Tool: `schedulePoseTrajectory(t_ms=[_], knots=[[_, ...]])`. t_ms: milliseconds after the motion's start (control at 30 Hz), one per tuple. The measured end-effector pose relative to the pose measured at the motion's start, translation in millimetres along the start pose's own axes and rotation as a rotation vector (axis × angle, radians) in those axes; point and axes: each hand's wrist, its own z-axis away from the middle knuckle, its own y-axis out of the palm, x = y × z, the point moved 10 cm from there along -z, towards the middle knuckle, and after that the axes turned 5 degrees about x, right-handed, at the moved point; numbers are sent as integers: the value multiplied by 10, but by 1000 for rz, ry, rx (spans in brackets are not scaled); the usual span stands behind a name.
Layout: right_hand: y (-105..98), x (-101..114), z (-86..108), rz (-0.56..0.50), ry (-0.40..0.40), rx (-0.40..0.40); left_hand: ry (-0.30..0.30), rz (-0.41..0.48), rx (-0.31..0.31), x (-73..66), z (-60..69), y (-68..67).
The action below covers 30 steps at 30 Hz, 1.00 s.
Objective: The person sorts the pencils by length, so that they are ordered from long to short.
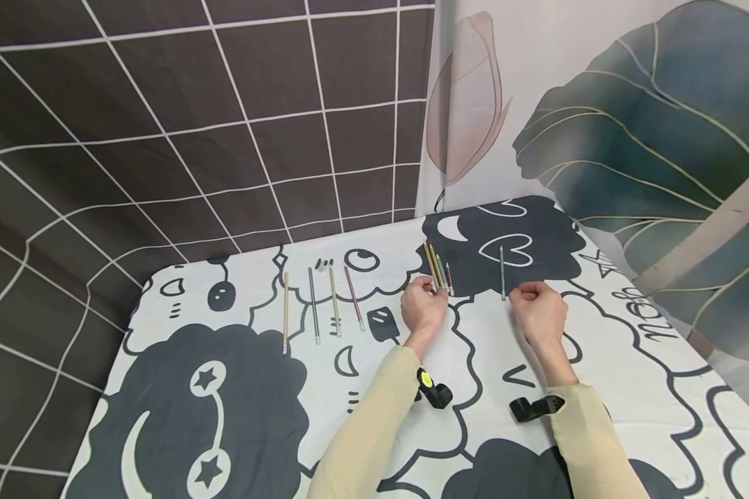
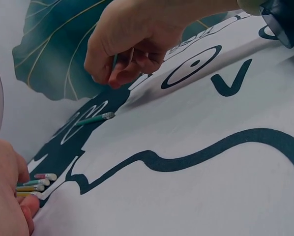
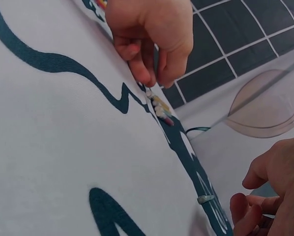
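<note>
My left hand is at a close bunch of pencils, with gold, green and red ones among them. Its thumb and fingertips pinch the eraser end of a yellow pencil at the bunch's edge. A single green pencil lies apart on the dark patch to the right. Just behind its eraser end hovers my right hand, fingers loosely curled and holding nothing visible. In the right wrist view, the green pencil's end shows beside the right hand.
To the left, several spaced pencils lie in a row, including a gold pencil, a dark pencil and a red pencil. A patterned cloth covers the table. Behind it hangs a dark grid-lined curtain.
</note>
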Motion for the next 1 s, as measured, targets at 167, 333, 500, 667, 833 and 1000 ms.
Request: schedulePoseTrajectory(t_ms=[167, 333, 500, 667, 833, 1000], knots=[[1, 37, -12, -2, -20, -1, 10, -29, -12, -22, 1, 18], [34, 29, -33, 5, -17, 4, 1, -49, -15, -24, -4, 35], [83, -6, -51, 5, 14, 14, -6, -46, -25, -23, -14, 42], [113, -19, -53, 6, 30, 17, -23, -49, -29, -10, -22, 49], [147, -32, -72, 14, 35, 17, -28, -66, -38, -14, -19, 53], [189, -67, -79, 19, 40, 27, -40, -99, -40, -4, -23, 70]])
